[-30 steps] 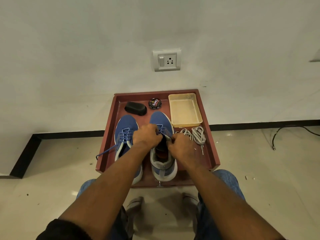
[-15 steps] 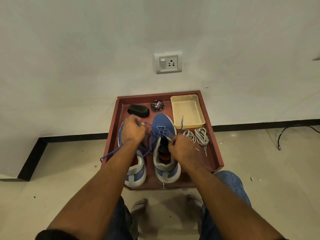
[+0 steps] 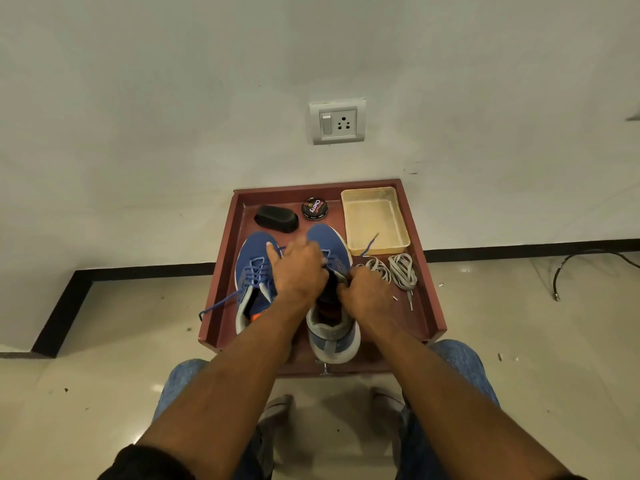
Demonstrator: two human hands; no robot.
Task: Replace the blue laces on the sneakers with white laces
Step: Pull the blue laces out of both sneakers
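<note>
Mid-frame, both blue sneakers sit in the red tray (image 3: 427, 271). The left hand (image 3: 299, 270) has swung back over the right sneaker (image 3: 332, 327), fingers grasping its blue lace; the right hand (image 3: 363, 292) pinches the tongue. White laces (image 3: 401, 271) lie beside, near the tray's right rim.

A plain pale wall (image 3: 173, 98) fills the upper frame, carrying a white switch-and-socket plate (image 3: 337, 121) at centre, with a black skirting strip (image 3: 145, 270) below it meeting a glossy beige tiled floor (image 3: 86, 393).
</note>
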